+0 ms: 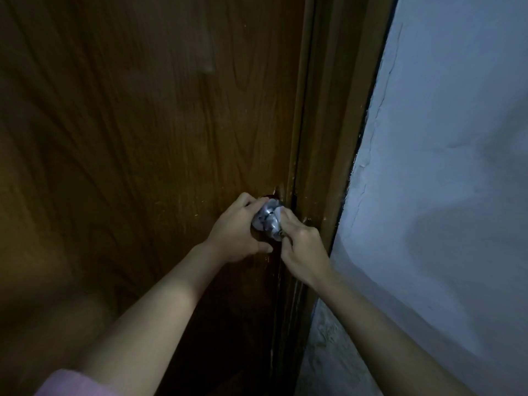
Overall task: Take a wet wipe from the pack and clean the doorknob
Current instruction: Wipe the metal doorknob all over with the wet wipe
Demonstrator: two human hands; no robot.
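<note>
Both hands meet at the doorknob [270, 221], a shiny metal knob set near the right edge of a dark brown wooden door [137, 132], a little below and right of the middle of the view. The left hand [237, 230] comes in from 7 o'clock and cups the knob from its 9 o'clock side, its fingers [251, 202] curled over the top and its thumb underneath. The right hand [303, 247] comes in from 5 o'clock, its fingers pinched together on a white wet wipe [277, 210] pressed against the knob's 3 o'clock side. The wipe is crumpled, and only small white patches show between the two hands. At the knob's 3 o'clock runs the wooden door frame [328, 138], then a pale, cracked wall [443, 167]. A pink sleeve [71, 384] edge shows at 7 o'clock in the view.
</note>
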